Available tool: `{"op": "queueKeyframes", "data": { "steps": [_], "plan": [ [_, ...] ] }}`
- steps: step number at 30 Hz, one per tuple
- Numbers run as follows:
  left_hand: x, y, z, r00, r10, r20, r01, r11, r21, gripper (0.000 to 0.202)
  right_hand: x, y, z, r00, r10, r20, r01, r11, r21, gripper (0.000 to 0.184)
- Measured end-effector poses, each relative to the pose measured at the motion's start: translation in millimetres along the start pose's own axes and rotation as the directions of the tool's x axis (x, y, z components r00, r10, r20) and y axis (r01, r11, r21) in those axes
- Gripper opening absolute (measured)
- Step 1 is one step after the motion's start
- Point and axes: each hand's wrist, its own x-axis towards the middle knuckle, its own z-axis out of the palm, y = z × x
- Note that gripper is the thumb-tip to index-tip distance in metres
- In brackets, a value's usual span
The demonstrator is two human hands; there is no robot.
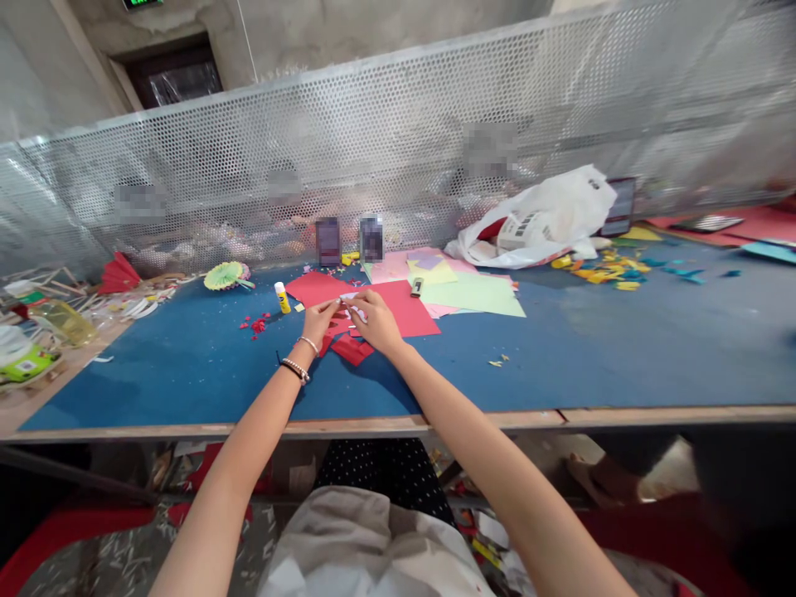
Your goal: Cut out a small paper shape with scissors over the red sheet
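My left hand [322, 322] and my right hand [378, 322] meet over red sheets of paper [407, 307] at the middle of the table. The fingers of both are closed in a pinch around a small pale lilac piece of paper [356, 314]; its exact shape is partly hidden by the fingers. Below them lies a folded red paper piece [351, 349]. To the left stands a yellow glue stick [282, 298] with a white cap, and small red scraps [258, 324] lie near it. A small dark and pale object [416, 287] rests on the red paper's right part.
Pastel sheets [476, 294] lie behind and right. A white plastic bag [541, 220] sits against the perforated metal screen [385, 124]. Yellow and teal scraps [606, 269] are scattered right. A green-yellow paper fan [226, 276] and bottles [59, 315] are at left. Two phones [327, 240] stand at the back.
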Motion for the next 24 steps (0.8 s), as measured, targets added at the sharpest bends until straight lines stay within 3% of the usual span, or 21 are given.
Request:
{"op": "queueKeyframes", "data": {
  "steps": [5, 10, 18, 24],
  "plan": [
    [1, 0, -0.9, 1.000, 0.003, -0.009, -0.003, 1.000, 0.018, 0.030, 3, 2, 1, 1.000, 0.010, 0.001, -0.010, 0.996, 0.088, 0.029],
    [2, -4, -0.4, 0.996, 0.090, 0.007, -0.090, 0.990, 0.104, 0.029, 9, 10, 5, 0.986, 0.166, -0.022, -0.154, 0.950, 0.271, 0.026],
    [4, -6, 0.2, 0.967, 0.226, 0.116, -0.248, 0.939, 0.240, 0.025, 11, 15, 5, 0.880, 0.474, -0.001, -0.436, 0.809, 0.394, 0.026],
    [4, -6, 0.2, 0.957, 0.268, 0.111, -0.289, 0.904, 0.313, 0.024, 11, 13, 4, 0.874, 0.486, 0.015, -0.453, 0.804, 0.386, 0.032]
  ]
}}
